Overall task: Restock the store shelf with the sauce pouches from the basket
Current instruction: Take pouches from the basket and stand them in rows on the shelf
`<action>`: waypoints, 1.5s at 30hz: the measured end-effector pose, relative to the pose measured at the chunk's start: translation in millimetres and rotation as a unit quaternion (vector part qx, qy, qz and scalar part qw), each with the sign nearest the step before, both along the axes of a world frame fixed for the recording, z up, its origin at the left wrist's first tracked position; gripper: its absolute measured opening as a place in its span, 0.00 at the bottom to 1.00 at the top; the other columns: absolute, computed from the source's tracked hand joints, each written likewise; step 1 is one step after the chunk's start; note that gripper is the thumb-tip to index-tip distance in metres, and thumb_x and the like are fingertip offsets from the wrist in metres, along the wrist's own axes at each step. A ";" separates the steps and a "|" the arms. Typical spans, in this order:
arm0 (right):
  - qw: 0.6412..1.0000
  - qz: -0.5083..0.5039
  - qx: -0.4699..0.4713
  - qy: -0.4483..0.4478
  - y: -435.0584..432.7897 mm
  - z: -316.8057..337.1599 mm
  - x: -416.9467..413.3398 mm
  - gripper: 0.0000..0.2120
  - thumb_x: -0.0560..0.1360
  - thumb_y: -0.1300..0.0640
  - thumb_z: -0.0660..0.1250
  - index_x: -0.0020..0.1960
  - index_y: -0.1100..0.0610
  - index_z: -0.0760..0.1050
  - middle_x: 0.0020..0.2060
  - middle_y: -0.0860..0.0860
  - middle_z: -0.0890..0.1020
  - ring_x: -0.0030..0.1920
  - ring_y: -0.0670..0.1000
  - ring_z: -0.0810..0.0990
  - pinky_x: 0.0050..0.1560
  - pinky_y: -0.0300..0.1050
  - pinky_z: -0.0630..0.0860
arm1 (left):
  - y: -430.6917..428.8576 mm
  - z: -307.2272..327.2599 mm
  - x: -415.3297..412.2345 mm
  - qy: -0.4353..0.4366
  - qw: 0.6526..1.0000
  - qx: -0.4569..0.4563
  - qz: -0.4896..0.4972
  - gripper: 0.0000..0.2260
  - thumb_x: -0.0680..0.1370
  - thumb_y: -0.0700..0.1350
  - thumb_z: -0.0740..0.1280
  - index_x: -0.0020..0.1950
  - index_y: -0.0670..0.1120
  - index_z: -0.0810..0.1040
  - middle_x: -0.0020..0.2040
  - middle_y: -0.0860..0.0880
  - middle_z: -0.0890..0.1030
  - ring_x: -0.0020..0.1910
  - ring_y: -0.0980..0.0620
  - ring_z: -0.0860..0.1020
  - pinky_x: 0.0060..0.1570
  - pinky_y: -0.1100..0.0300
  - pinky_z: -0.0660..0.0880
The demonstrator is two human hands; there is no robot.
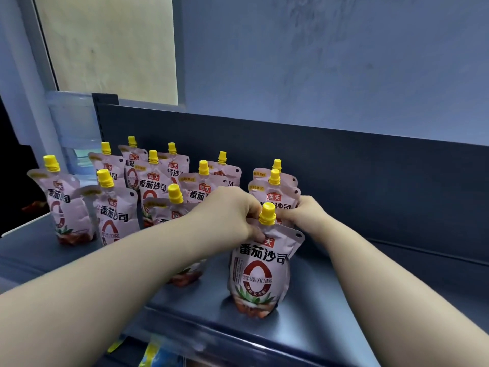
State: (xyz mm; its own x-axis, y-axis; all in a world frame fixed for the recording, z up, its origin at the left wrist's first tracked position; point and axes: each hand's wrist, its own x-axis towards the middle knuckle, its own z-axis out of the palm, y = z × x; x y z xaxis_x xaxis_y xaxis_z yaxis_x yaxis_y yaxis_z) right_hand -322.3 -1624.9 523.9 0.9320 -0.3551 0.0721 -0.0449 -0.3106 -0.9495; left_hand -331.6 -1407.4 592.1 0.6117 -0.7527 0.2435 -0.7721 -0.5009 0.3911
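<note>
**Twelve pouches standing on the shelf, one of them in both hands**

Twelve tomato sauce pouches stand upright on the dark shelf [304,327], each pale pink with a yellow screw cap; every cap in view is counted once. Eleven form loose rows from the left end to the middle and back of the shelf, for instance the far-left pouch [67,207] and the back-right pair [275,184], which stand one behind the other. The twelfth, the front pouch [260,271], stands alone nearest the shelf's front edge, its base resting on the shelf surface.

Two bare hands meet at the top of that front pouch. The left hand [230,213] is closed on the pouch's upper left corner, thumb pressed on the front face just below the yellow cap [267,213]. The right hand [304,211] reaches in from the other side and pinches the top edge right beside the cap; its fingers are partly hidden behind the pouch.

One clear water jug [71,128] sits behind the shelf's left end. The basket is out of view.
</note>
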 end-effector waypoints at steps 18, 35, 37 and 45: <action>0.996 0.011 -0.085 0.009 9.4 -19.8 7.8 0.10 0.73 0.63 0.68 0.38 0.50 0.73 0.36 0.46 0.78 0.39 0.48 0.76 0.47 0.45 0.75 | -8.8 -3.9 14.2 -0.060 0.998 0.018 0.016 0.06 0.73 0.43 0.70 0.49 0.46 0.82 0.46 0.48 0.83 0.47 0.49 0.79 0.49 0.56 0.78; 0.963 -0.060 -0.252 0.071 12.2 -25.6 -3.9 0.09 0.75 0.58 0.65 0.55 0.57 0.74 0.39 0.43 0.75 0.43 0.48 0.73 0.32 0.28 0.64 | -6.5 -3.1 17.2 -0.078 0.997 0.018 0.008 0.04 0.75 0.42 0.68 0.48 0.46 0.80 0.45 0.48 0.80 0.47 0.48 0.77 0.44 0.59 0.73; 0.964 -0.086 -0.237 0.080 12.8 -24.1 -9.3 0.17 0.75 0.63 0.65 0.63 0.59 0.72 0.49 0.50 0.79 0.45 0.47 0.73 0.33 0.27 0.66 | -4.7 -1.3 16.3 -0.076 0.997 0.012 0.004 0.02 0.75 0.42 0.68 0.46 0.48 0.77 0.43 0.51 0.76 0.45 0.51 0.75 0.43 0.61 0.69; 0.957 -0.131 -0.246 0.077 21.6 -26.2 -31.5 0.29 0.67 0.43 0.65 0.65 0.54 0.72 0.60 0.49 0.79 0.54 0.48 0.76 0.44 0.35 0.69 | 14.4 -15.8 7.0 -0.118 0.989 -0.082 -0.021 0.22 0.76 0.48 0.67 0.69 0.49 0.70 0.65 0.50 0.75 0.63 0.51 0.73 0.61 0.57 0.70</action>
